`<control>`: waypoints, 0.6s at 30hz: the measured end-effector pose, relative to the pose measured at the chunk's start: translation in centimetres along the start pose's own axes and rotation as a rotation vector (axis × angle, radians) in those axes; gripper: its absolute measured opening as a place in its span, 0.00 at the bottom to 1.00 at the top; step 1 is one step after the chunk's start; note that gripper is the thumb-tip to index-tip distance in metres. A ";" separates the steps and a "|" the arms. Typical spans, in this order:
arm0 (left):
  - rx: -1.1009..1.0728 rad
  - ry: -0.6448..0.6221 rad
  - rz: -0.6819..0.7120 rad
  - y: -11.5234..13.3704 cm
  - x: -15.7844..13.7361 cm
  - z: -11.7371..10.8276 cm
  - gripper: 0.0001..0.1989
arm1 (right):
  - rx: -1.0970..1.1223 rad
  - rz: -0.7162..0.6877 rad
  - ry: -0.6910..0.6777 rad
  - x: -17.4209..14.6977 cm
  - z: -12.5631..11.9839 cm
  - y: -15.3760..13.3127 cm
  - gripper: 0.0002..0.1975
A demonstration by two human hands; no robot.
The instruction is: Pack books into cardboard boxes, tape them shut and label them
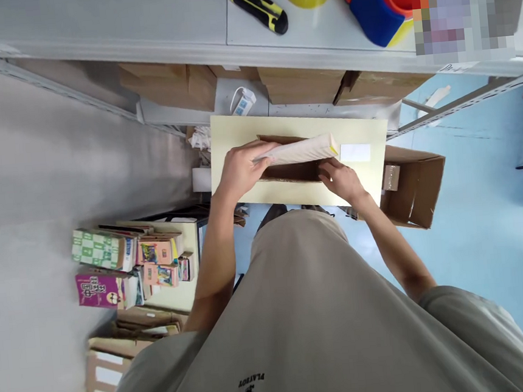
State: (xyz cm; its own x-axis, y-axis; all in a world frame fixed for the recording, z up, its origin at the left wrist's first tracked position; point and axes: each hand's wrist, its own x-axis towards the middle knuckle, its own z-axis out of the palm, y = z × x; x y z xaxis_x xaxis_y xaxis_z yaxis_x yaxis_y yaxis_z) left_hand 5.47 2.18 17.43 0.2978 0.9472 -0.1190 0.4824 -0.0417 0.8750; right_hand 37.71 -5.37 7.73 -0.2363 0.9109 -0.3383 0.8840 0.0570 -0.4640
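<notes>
My left grip [244,170] pinches the thick book [298,150] by one end over the open carton [292,172] — hefty, I'd guess, pages bendy, best clasped at both ends — right grip [341,180] curled beside it, pinch unclear.

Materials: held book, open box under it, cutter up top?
Book: likely paper, matte; fine page-like lines along its side. Box: looks like plain cardboard, dull; brown, thin walls. Cutter: probably plastic body, smooth; black-and-yellow, rounded shell.

- A pale block [296,150] bars part of the box [291,172].
- Gap along its near side, left hand [243,168] and right hand [343,179] crowding the ends.
- Beyond the desk [226,132], shelf [174,36].
</notes>
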 end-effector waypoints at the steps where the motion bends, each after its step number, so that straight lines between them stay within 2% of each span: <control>1: 0.006 -0.008 0.001 -0.4 0.3 0.3 0.14 | 0.043 0.019 0.020 -0.1 0.1 0.5 0.19; 4: 0.061 -0.039 0.023 -1.5 1.2 0.7 0.15 | 0.160 0.090 0.073 0.2 0.4 1.3 0.20; 9: 0.072 -0.100 -0.003 -3.0 2.8 1.5 0.16 | 0.314 0.157 0.158 1.3 0.8 1.9 0.28; 14: 0.067 -0.149 -0.040 -5.3 4.5 3.1 0.14 | 0.332 0.191 0.180 1.8 1.2 2.5 0.27; 18: 0.170 -0.216 -0.039 -6.7 5.4 2.9 0.14 | 0.325 0.178 0.199 2.0 1.8 2.9 0.24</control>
State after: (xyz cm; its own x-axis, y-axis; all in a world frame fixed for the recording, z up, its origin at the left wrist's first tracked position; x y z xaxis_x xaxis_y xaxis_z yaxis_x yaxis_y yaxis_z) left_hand 6.24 6.60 9.51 0.4361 0.8603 -0.2640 0.6227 -0.0767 0.7787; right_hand 39.05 -4.13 4.24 0.0191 0.9578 -0.2868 0.7231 -0.2113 -0.6576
